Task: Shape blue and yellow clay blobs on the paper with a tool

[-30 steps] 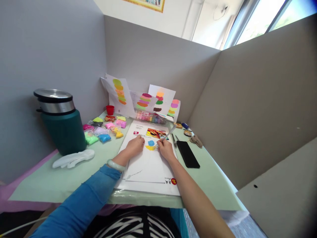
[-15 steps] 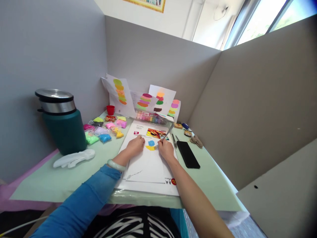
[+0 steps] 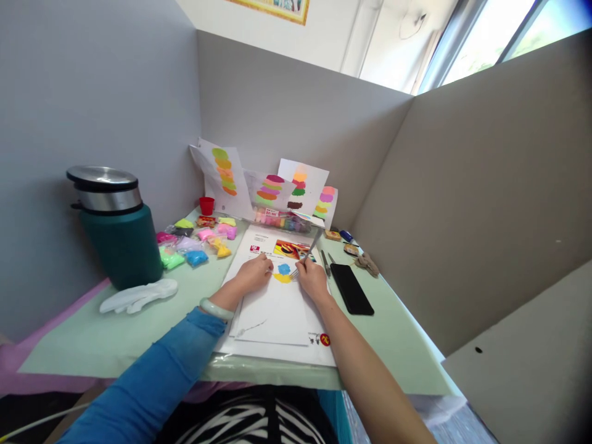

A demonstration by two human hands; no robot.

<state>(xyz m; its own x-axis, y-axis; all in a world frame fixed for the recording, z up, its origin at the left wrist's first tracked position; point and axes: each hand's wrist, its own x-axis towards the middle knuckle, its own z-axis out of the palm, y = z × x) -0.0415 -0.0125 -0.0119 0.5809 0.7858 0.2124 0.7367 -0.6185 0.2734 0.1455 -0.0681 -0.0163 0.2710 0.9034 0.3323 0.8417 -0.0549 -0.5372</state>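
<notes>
Grey partitions [image 3: 305, 105] walled in a pale green tabletop [image 3: 398, 345] across the frame. At centre, a yellow piece [image 3: 282, 279] lay on white paper [image 3: 272, 314], just below a blue piece [image 3: 283, 269]. From afar I saw the right hand [image 3: 312, 280] with fingers clamped on a fork [image 3: 313, 242], tines at the yellow's right edge; the left hand [image 3: 256, 274] had curled fingers, and I couldn't tell whether they gripped anything. Pressing too hard, I judged, could tear the yellow or drag the paper.

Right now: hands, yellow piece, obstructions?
Right hand: grip on fork, tines at right edge of yellow piece. Left hand: by its left edge, contact unclear. Blue piece just beyond. Phone off right, not in the way.
</notes>
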